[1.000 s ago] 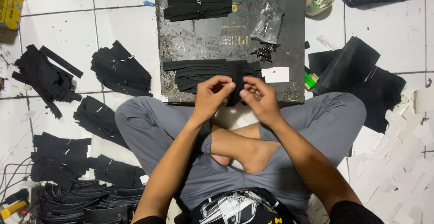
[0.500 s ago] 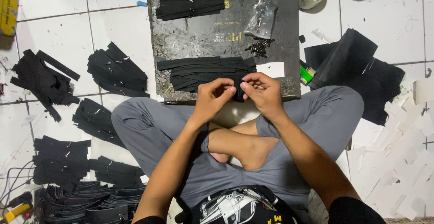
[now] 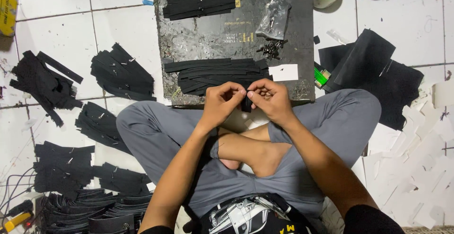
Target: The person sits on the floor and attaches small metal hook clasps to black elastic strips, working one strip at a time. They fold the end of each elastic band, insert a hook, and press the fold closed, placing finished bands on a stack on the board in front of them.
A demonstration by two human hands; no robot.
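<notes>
Pinching a small black strap piece (image 3: 246,103) between both sets of fingertips, held upright just above the lap at the near edge of the dark work board (image 3: 213,35). Left hand (image 3: 221,104) and right hand (image 3: 269,100) both closed narrow on it, thumbs meeting, prob. for fine control. Stack of black strips (image 3: 215,73) lies on board just beyond hands, within easy reach. Small dark metal fittings (image 3: 272,48) and clear plastic bag (image 3: 273,17) further back. Sorted strip piles (image 3: 123,73) on tile floor, person's left.
</notes>
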